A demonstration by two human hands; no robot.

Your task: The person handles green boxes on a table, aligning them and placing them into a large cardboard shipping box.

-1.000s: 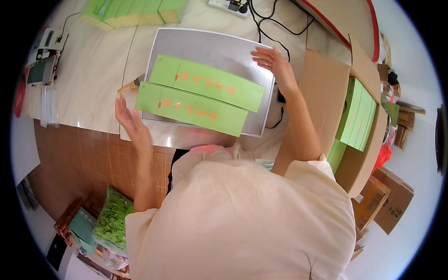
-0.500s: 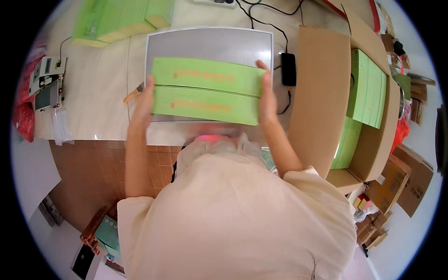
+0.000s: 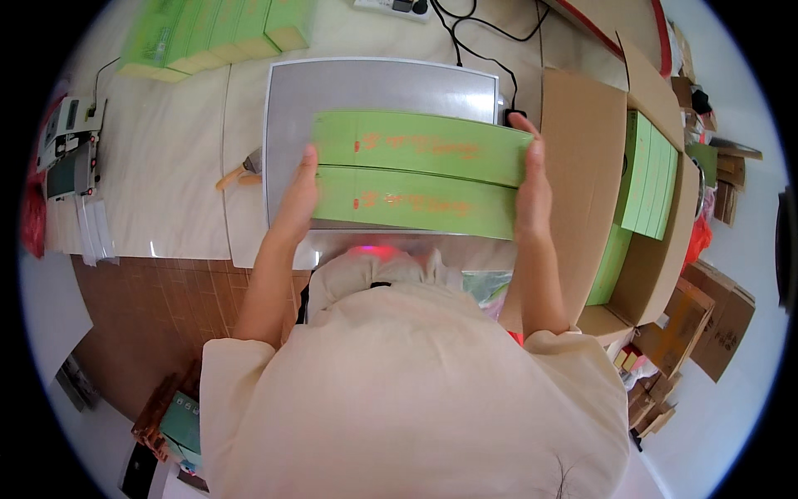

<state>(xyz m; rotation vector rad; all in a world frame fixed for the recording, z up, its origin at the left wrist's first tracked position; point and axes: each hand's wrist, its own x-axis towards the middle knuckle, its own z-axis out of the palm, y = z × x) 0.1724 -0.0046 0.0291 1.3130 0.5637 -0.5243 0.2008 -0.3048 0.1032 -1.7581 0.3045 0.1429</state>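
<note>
Two long green boxes (image 3: 420,175) lie side by side between my hands, held above a grey flat panel (image 3: 291,100) with a white rim. My left hand (image 3: 299,191) presses on their left ends, its thumb along the side. On their right ends presses my right hand (image 3: 533,183), fingers at the far corner. To the right stands an open cardboard carton (image 3: 582,183), with several similar green boxes (image 3: 647,179) standing inside it. The undersides of the held boxes are hidden.
More green boxes (image 3: 224,33) stand in a row at the back left. A brush (image 3: 241,170) with a wooden handle lies left of the panel. Black cables (image 3: 490,62) run from a white power strip (image 3: 391,8). Small devices (image 3: 71,150) sit at the far left.
Both hands have carried the two green boxes to the right, toward the carton, and they now cover most of the black device beside the panel. The grip looks the same.
</note>
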